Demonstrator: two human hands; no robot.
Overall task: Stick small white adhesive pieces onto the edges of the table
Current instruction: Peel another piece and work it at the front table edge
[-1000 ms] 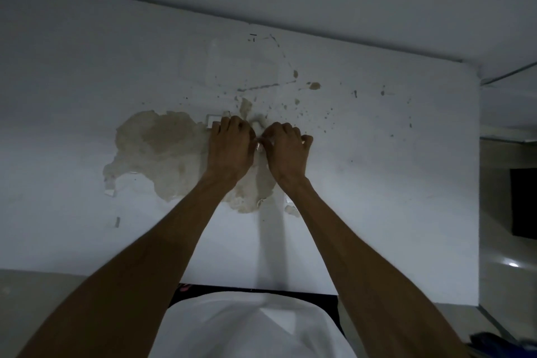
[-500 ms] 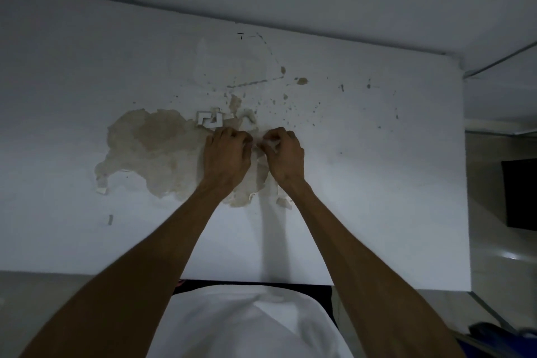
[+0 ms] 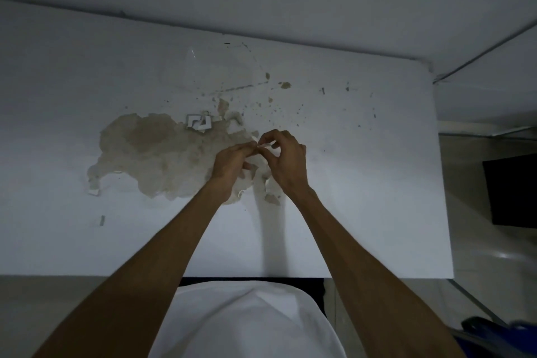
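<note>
Both our hands are raised just above the middle of the table [image 3: 87, 241], over the right end of the large brown patch [image 3: 162, 154] where the white surface has peeled.

Left hand [image 3: 232, 166]: fingertips bunched together, pinching one end of a small white adhesive piece [image 3: 263, 145].
Right hand [image 3: 286, 160]: thumb and forefinger nipping the other end of the same piece, remaining fingers curled loosely. We judge the backing is being peeled off; the piece is too small to tell how far it has come.

More white pieces [image 3: 200, 122] lie in a cluster toward the far edge of the patch. A scrap [image 3: 93, 191] sits near the patch's left end, another sliver [image 3: 102, 220] nearer the near edge.

Risks from here:
- The piece is tiny and sticky. It may fold onto itself or cling to a fingertip, caused by both pinches closing on the adhesive face.
- Light is poor, white on white. A dropped piece would be hard to find.
- We hold it mid-table, well apart from every edge. The carry to an edge gives time for dust or skin oil to weaken the tack.
- The peeled, flaking surface may not hold adhesive if an edge is as worn.
</note>
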